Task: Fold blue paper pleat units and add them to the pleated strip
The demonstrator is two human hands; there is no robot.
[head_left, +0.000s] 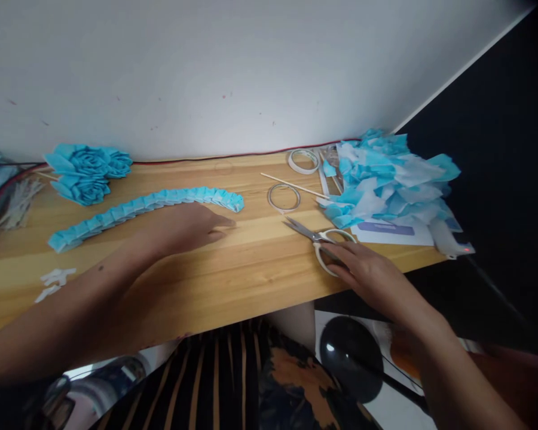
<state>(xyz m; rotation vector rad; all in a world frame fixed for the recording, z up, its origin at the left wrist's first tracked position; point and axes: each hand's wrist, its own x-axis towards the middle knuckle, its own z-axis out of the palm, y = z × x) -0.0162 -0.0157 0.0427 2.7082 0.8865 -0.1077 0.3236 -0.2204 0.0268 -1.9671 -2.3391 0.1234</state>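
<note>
My left hand [186, 226] lies flat on the wooden table [251, 280], fingers stretched out, just below the right end of a long pleated blue paper strip [143, 208]. It holds nothing. My right hand [363, 272] rests on the white handles of a pair of scissors [316, 236] near the table's front edge, fingers curled over them. The scissor blades point left and away, and look shut.
Blue paper roses [87, 170] sit at the back left. Two tape rings [284, 197] [303, 160] and a thin wooden stick [291, 185] lie behind the scissors. A heap of blue and white tissue pieces [385, 179] fills the right end. White scraps [54, 282] lie front left.
</note>
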